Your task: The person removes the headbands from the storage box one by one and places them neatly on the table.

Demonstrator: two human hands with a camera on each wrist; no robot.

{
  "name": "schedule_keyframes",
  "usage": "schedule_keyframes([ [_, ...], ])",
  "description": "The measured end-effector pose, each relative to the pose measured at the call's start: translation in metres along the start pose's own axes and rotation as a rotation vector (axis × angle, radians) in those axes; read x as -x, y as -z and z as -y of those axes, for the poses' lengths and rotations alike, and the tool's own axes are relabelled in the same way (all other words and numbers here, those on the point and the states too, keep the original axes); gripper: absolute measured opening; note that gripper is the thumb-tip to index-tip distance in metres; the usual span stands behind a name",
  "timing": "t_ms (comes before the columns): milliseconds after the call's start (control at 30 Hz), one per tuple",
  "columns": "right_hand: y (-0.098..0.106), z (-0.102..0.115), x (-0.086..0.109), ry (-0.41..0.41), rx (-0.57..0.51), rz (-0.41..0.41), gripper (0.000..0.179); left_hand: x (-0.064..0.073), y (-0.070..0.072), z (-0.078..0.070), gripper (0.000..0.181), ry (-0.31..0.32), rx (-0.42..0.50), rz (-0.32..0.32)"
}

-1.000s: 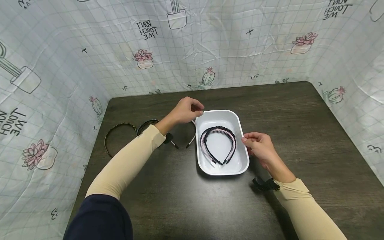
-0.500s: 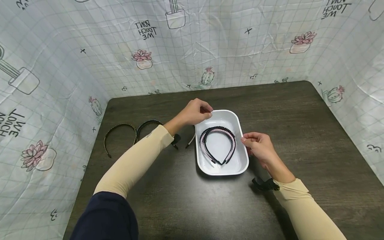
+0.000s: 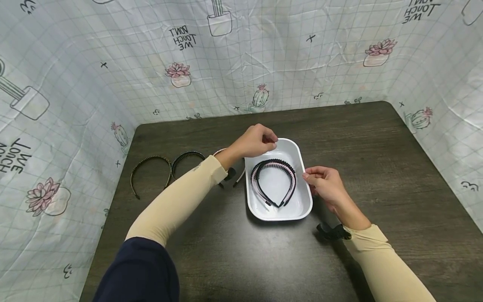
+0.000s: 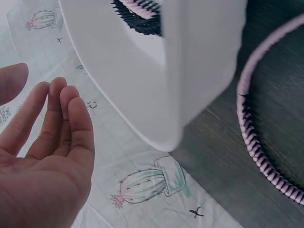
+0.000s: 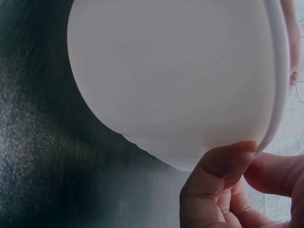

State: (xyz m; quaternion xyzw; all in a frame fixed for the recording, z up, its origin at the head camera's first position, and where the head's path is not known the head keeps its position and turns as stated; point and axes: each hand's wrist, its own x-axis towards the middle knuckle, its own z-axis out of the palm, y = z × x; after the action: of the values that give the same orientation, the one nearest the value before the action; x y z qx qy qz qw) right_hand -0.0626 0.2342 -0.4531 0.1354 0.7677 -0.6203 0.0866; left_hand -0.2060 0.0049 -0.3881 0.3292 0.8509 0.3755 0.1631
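Note:
A white rectangular tray (image 3: 280,219) sits on the dark table, with black headbands (image 3: 277,161) and a pink one lying in it. My right hand (image 3: 326,186) pinches the tray's right rim between thumb and fingers (image 5: 228,159). Over the far left corner of the tray is my left hand (image 3: 256,141). In the left wrist view its fingers (image 4: 80,123) are loosely extended, the thumb stands apart from them, and nothing is held. A pink headband (image 4: 247,128) lies on the table beside the tray's left wall, mostly hidden by the left arm in the head view.
Left of the tray, a gold-and-black headband (image 3: 152,157) and a black toothed headband (image 3: 188,153) lie side by side, the latter partly behind the left sleeve. A printed cloth (image 3: 226,84) hangs along the table's back and sides.
My left hand has moved right along the tray's far rim, uncovering more of the headbands on the table. The right hand and the tray have stayed nearly still.

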Motion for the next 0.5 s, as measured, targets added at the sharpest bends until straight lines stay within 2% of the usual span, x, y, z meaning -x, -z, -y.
schedule_keyframes([
  [300, 0.000, 0.000, 0.000, 0.000, -0.011, 0.002, 0.038, -0.008, -0.004, -0.011, 0.024, -0.018, -0.028, 0.044],
  [500, 0.000, 0.000, 0.000, 0.005, -0.011, 0.003, 0.038, -0.012, -0.009, -0.012, 0.026, -0.017, -0.059, 0.063],
])
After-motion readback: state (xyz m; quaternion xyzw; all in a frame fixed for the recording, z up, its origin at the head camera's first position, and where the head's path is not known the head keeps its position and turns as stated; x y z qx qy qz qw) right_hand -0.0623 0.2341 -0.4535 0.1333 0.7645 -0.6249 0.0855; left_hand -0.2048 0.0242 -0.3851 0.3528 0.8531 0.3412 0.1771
